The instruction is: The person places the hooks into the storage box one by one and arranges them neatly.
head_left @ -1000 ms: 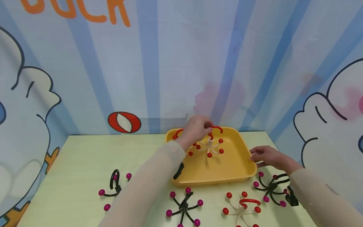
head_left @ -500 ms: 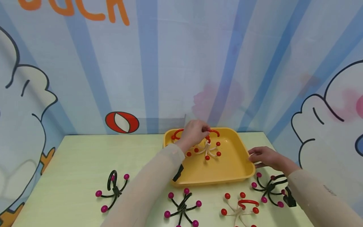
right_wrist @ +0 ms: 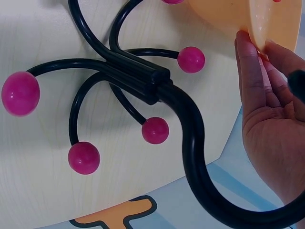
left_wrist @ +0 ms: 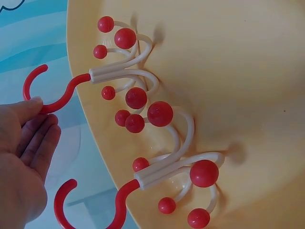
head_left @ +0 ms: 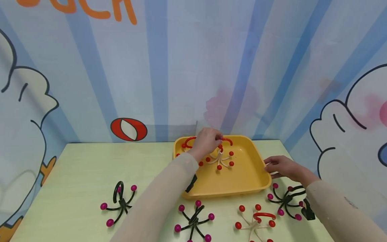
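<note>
My left hand point(head_left: 207, 143) pinches the red hook handle of a white multi-armed hook point(left_wrist: 112, 74) with red ball tips. Its arms appear to rest on the floor of the yellow tray point(head_left: 229, 185). A second white hook point(left_wrist: 162, 176) of the same kind lies beside it in the tray; in the head view my left hand and sleeve partly cover it. At the tray's right side, my right hand point(head_left: 285, 167) grips the rim between thumb and fingers. Below that hand, a black multi-armed hook point(right_wrist: 133, 76) with magenta balls lies on the table.
Another black hook point(head_left: 193, 222) and a white one point(head_left: 254, 225) lie in front of the tray, both cut off by the lower frame edge. A further black hook point(head_left: 121, 201) sits left, partly behind my sleeve. A printed curtain point(head_left: 181, 84) backs the pale table point(head_left: 87, 168).
Over the second my left hand has lowered the white hook slightly into the tray. In the last half second it stays put. My right hand keeps its grip on the rim.
</note>
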Action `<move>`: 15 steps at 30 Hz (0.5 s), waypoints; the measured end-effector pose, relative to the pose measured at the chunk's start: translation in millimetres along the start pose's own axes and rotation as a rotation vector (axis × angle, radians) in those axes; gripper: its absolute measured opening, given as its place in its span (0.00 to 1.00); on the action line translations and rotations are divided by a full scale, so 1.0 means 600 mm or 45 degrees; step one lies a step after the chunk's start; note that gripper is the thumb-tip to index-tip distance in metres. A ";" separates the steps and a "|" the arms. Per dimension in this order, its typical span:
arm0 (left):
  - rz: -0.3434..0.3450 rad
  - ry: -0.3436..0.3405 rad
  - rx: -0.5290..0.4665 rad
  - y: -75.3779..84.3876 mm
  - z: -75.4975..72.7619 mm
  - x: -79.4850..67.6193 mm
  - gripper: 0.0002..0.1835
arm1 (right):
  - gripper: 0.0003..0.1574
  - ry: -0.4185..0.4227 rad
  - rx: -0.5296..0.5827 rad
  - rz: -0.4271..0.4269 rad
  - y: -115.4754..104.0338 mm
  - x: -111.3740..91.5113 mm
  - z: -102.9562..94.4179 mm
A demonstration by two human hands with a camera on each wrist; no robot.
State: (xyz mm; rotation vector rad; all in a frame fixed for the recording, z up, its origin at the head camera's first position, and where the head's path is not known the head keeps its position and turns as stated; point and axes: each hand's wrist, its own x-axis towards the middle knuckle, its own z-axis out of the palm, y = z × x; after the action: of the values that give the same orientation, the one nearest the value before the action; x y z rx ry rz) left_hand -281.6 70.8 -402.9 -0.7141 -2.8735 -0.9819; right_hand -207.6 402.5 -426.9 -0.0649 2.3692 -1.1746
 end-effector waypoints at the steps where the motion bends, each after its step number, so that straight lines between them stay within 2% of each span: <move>1: -0.004 0.002 0.004 0.000 -0.001 0.000 0.08 | 0.30 -0.001 0.001 0.002 0.000 0.000 0.000; 7: -0.008 0.024 -0.011 -0.003 -0.006 -0.002 0.08 | 0.29 0.000 -0.006 0.002 -0.001 0.001 0.002; 15: -0.002 -0.013 -0.031 -0.009 -0.016 -0.002 0.12 | 0.28 0.000 0.002 0.003 0.000 0.001 0.002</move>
State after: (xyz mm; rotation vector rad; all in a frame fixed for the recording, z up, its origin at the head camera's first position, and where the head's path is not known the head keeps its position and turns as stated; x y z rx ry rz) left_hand -283.9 61.0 -398.2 -0.7204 -2.8761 -1.0178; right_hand -207.6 401.6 -428.0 -0.0611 2.3682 -1.1749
